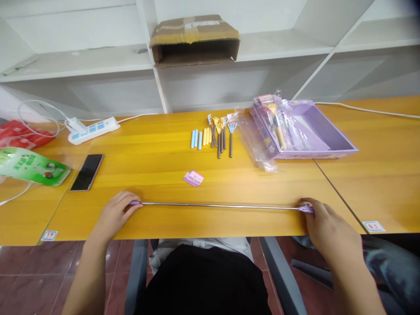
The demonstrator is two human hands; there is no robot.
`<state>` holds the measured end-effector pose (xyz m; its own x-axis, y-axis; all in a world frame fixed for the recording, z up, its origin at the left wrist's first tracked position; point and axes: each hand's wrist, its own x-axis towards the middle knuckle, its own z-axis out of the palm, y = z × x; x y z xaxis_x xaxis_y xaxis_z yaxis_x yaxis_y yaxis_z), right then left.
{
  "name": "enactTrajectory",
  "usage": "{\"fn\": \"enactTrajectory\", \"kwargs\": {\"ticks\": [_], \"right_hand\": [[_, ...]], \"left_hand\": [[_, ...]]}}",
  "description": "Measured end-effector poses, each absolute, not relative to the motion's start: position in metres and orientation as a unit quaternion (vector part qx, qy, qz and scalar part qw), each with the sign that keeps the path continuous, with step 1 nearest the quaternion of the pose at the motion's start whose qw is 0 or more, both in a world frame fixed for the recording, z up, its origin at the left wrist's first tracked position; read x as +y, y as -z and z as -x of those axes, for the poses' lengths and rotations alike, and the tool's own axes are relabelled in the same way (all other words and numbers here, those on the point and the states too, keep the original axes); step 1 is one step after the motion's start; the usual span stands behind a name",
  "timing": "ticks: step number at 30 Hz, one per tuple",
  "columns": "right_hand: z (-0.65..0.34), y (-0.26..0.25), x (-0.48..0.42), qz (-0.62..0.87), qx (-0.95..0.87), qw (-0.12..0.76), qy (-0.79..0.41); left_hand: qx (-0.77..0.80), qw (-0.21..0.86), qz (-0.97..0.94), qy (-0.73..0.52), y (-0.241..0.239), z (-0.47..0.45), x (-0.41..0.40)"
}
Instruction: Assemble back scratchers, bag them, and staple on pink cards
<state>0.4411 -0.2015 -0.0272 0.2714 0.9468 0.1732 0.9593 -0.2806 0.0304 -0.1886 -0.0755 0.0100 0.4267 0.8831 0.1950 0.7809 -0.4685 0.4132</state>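
A telescopic back scratcher [216, 205] stretches its thin metal rod sideways just above the table's front part. My left hand [116, 214] pinches the purple handle at one end, while my right hand [328, 225] is closed around the purple claw head at the other. Beyond the rod lie small purple cards [194, 178]. Farther back are several shorter back scratchers [221, 135] with blue and yellow claws. Loose blue handle sleeves [196, 139] and yellow handle sleeves [207, 136] rest beside them.
A purple box [315, 153] with wrapped back scratchers stands at back right, clear plastic bags [256, 144] beside it. On the left are a phone [87, 172], a green bottle-like package [36, 166] and a power strip [95, 130]. A cardboard box [197, 33] sits on the shelf.
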Motion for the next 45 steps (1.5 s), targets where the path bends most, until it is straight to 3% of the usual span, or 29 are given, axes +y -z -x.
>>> {"fn": "enactTrajectory", "kwargs": {"ticks": [6,11,15,21,25,31,38,45], "right_hand": [[-0.432,0.026,-0.201,0.791,-0.607,0.032,0.076],[-0.443,0.015,-0.202,0.753,-0.652,-0.032,0.085],[-0.446,0.003,-0.196,0.705,-0.695,-0.039,0.14],[-0.353,-0.002,-0.166,0.606,-0.779,0.015,0.162],[-0.285,-0.014,-0.138,0.594,-0.792,-0.029,0.136],[-0.251,-0.055,-0.111,0.57,-0.809,-0.028,0.139],[-0.238,-0.078,-0.052,0.601,-0.795,-0.071,0.048],[-0.312,-0.06,0.019,0.677,-0.729,0.076,0.069]], "left_hand": [[0.503,0.103,-0.833,-0.206,-0.003,0.185,-0.084],[0.51,0.093,-0.836,-0.179,-0.007,0.189,-0.085],[0.483,0.105,-0.853,-0.169,-0.016,0.181,-0.086],[0.397,0.097,-0.896,-0.173,-0.008,0.092,-0.098],[0.411,0.091,-0.893,-0.162,-0.012,0.045,-0.094],[0.429,0.176,-0.863,-0.202,-0.045,0.032,-0.07],[0.432,0.32,-0.811,-0.231,-0.047,0.008,-0.03],[0.452,0.446,-0.713,-0.297,-0.018,-0.003,0.018]]}}
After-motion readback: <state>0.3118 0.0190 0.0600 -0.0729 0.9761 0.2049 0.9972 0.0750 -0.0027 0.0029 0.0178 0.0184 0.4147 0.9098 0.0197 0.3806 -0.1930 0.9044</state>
